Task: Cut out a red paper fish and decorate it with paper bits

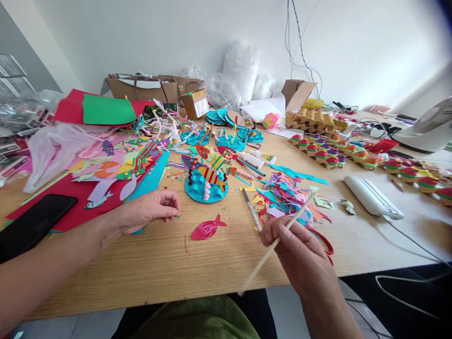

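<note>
My right hand (300,254) grips a thin pale wooden stick (260,267), slanting down toward the table's front edge. Over the table at left, my left hand (155,210) is closed in a pinch; a tiny green speck shows by its fingertips, but I cannot make out what they hold. Between the hands lies a red paper fish (206,229) with a glossy, smeared surface. A thin orange strip (186,245) is beside it. Behind stands a blue round base (194,194) carrying patterned paper fish (211,176). Red scissor handles (326,242) are partly hidden behind my right hand.
Paper scraps (286,197) and a pen (251,209) lie near my right hand. A white power bank (374,197) with a cable is at right, beyond it painted egg-carton pieces (321,155). Coloured sheets (70,197) and a black phone (38,221) are at left, cardboard boxes (141,92) behind.
</note>
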`<state>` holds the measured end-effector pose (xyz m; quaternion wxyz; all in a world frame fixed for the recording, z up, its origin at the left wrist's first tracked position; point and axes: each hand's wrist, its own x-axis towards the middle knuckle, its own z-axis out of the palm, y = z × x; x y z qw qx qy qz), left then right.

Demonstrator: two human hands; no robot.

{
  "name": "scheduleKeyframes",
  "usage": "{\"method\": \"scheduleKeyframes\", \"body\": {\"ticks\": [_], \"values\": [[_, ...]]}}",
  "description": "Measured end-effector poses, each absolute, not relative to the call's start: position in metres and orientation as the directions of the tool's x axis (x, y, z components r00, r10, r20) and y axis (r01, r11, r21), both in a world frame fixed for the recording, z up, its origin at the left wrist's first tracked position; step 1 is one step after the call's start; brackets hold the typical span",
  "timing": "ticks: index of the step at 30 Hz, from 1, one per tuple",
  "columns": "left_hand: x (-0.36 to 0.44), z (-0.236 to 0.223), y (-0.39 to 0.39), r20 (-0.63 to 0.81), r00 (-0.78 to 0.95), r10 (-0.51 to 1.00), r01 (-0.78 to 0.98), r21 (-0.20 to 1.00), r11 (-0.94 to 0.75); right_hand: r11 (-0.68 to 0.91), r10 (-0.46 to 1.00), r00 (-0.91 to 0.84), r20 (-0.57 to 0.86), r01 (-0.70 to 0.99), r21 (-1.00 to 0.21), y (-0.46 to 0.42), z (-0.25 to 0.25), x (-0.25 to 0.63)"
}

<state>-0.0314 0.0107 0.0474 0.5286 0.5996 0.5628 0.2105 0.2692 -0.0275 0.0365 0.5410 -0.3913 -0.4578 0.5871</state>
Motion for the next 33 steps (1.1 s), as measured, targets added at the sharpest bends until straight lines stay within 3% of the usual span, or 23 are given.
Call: {"method": "scheduleKeyframes", "body": {"ticks": [2,4,7,11,18,33], "values": [[-0.028,0.047,0.011,-0.323,0.286,0.902,0.469,0.868,0.162,0.054,0.991,-0.112,0.079,-0.214,-0.975,-0.025,0.053,0.269],[-0.027,0.045,0.012,-0.276,0.305,0.911,0.576,0.815,0.054,-0.005,0.976,-0.214,0.029,-0.160,-0.987,-0.024,0.067,0.268],[-0.032,0.038,0.016,-0.208,0.328,0.921,0.761,0.636,-0.127,-0.107,0.920,-0.382,-0.090,-0.024,-0.994,-0.023,0.076,0.262],[-0.035,0.033,0.014,-0.166,0.349,0.922,0.847,0.476,-0.235,-0.214,0.853,-0.468,-0.232,0.092,-0.972,-0.027,0.075,0.252],[-0.029,0.031,0.012,-0.122,0.434,0.893,0.882,0.262,-0.393,-0.243,0.820,-0.502,-0.274,0.128,-0.962,-0.032,0.074,0.250],[-0.026,0.033,0.015,-0.144,0.529,0.837,0.848,0.052,-0.527,-0.244,0.804,-0.509,-0.309,0.192,-0.951,-0.037,0.065,0.252]]}}
